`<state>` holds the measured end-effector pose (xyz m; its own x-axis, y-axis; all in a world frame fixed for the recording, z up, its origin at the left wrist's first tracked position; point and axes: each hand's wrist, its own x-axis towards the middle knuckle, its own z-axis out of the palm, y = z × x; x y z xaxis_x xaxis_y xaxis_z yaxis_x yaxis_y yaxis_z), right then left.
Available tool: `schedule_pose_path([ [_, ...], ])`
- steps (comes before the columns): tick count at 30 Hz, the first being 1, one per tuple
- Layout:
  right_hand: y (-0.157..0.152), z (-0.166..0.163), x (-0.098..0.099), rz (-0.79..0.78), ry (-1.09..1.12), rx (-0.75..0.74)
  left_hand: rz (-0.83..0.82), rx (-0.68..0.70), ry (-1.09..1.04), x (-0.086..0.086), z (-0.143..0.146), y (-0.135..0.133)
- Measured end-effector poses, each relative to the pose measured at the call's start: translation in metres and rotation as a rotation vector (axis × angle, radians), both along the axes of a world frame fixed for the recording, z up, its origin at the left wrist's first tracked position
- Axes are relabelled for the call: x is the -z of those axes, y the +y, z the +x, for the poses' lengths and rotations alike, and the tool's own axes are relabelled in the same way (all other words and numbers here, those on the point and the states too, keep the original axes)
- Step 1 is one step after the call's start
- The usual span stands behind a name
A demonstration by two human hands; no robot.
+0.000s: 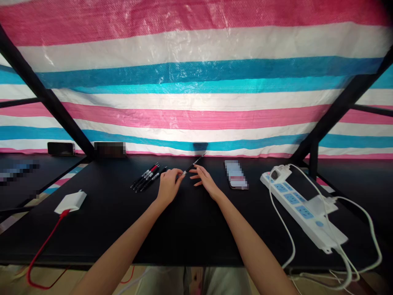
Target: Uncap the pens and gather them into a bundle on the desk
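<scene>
My left hand (168, 185) pinches the near end of a slim black pen (190, 167) between thumb and fingers, above the middle of the black table. The pen slants away to the upper right and narrows to a thin, light-coloured far end. My right hand (206, 182) is just right of it, fingers stretched and apart. Its index fingertip is beside the pen; whether it touches I cannot tell. Left of my left hand lies a group of several pens (147, 177), mostly black, with one showing red.
A phone (236, 174) lies right of my hands, and a white power strip (302, 207) with plugs and looping cables is farther right. A white charger (71, 202) with a red cable sits left. Black frame bars and a striped sheet (196, 119) stand behind the table (190, 233).
</scene>
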<state>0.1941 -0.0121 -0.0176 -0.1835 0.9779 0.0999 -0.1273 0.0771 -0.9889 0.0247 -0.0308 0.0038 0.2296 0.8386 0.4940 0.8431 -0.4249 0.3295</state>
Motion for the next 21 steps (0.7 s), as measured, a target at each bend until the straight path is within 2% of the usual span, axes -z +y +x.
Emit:
schedule_pose_path([
  [6,0.006,0.004,0.007,-0.035,-0.041,0.068,0.017,-0.03,-0.077,0.003,-0.005,0.004],
  [12,0.006,0.004,0.006,-0.021,-0.086,0.04,0.009,-0.016,-0.075,0.003,-0.003,0.003],
  [15,0.007,0.004,0.008,-0.021,-0.095,0.028,0.034,-0.053,0.05,0.001,-0.009,0.006],
  [18,0.007,0.005,0.008,-0.025,-0.109,0.019,0.05,-0.11,0.265,0.0,-0.023,0.009],
  [21,0.007,0.006,0.009,-0.018,-0.132,0.007,0.043,-0.238,0.458,0.001,-0.039,0.011],
])
